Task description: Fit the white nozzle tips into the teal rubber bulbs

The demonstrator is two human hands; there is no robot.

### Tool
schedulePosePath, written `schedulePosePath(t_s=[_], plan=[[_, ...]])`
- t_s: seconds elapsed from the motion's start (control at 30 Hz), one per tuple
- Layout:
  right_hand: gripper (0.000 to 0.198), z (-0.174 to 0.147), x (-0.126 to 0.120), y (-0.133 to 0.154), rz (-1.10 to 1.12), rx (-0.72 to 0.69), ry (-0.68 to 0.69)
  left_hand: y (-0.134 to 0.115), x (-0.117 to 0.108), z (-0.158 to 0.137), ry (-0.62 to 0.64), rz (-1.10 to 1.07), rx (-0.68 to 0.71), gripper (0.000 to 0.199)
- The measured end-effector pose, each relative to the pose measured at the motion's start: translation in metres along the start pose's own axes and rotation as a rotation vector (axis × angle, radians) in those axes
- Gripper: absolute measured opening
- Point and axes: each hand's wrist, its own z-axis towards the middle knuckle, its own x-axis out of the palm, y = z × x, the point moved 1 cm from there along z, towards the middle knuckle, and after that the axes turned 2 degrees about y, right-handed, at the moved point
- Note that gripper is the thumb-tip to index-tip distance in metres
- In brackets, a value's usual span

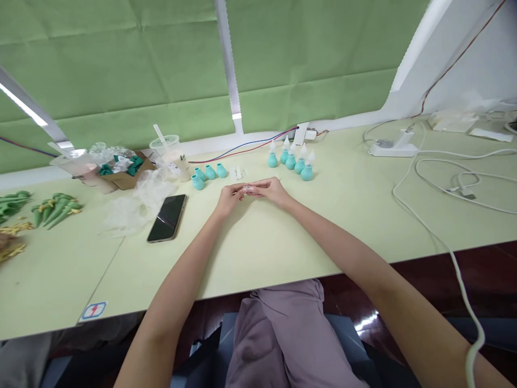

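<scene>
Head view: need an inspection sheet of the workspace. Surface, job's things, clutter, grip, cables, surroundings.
Surface: pale table, seam at left, label by its front edge; damage: nothing seen.
Job's things: four teal bulbs without tips; five white-tipped teal bulbs standing to their right; small white pieces between the groups.
Clutter: phone, crumpled plastic bag, two cups, cardboard box, green pieces.
Grip: left hand and right hand meet at a small pale piece, too small to identify.
Cables: white cable hangs over the front edge; red and blue wires at the back.
Surroundings: green sheeting behind the table.
</scene>
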Motion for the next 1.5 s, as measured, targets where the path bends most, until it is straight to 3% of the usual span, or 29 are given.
schedulePosePath(t_s=[0.17,0.37,0.47,0.57,0.63,0.73,0.83,0.9,1.07,1.17,1.33,1.5], plan=[[0.046,0.000,0.002,-0.004,-0.034,0.020,-0.014,0.001,-0.002,-0.002,0.048,0.012,-0.019,0.039],[0.037,0.002,0.003,-0.004,-0.136,0.001,-0.033,-0.002,0.002,-0.005,-0.036,0.235,0.004,0.031],[0.032,0.003,-0.010,0.005,-0.387,-0.129,-0.241,-0.002,0.001,-0.004,-0.109,0.267,-0.002,0.033],[0.029,0.001,-0.029,0.012,-0.798,-0.296,-0.488,-0.001,-0.001,-0.003,-0.122,0.216,-0.032,0.038],[0.033,0.002,-0.042,0.009,-1.009,-0.320,-0.524,-0.001,-0.003,-0.003,-0.107,0.172,-0.065,0.042],[0.034,0.007,-0.056,-0.005,-1.126,-0.275,-0.421,-0.002,-0.003,-0.005,-0.096,0.132,-0.072,0.049],[0.020,0.012,-0.062,-0.018,-1.091,-0.213,-0.298,-0.002,-0.003,-0.004,-0.088,0.116,-0.054,0.048],[0.020,0.015,-0.062,-0.021,-1.017,-0.201,-0.291,0.001,-0.002,-0.003,-0.087,0.114,-0.046,0.045],[0.021,0.015,-0.045,-0.008,-0.536,-0.144,-0.332,0.004,0.000,-0.002,-0.079,0.112,-0.034,0.038],[0.019,0.011,-0.027,0.002,-0.327,-0.137,-0.269,0.004,0.000,-0.003,-0.068,0.093,-0.004,0.034],[0.024,0.004,-0.008,0.009,-0.341,-0.153,-0.196,0.002,0.003,-0.004,-0.062,0.096,0.026,0.028],[0.027,0.003,-0.007,0.004,-0.273,-0.157,-0.277,-0.004,0.007,-0.004,-0.073,0.073,-0.011,0.029]])
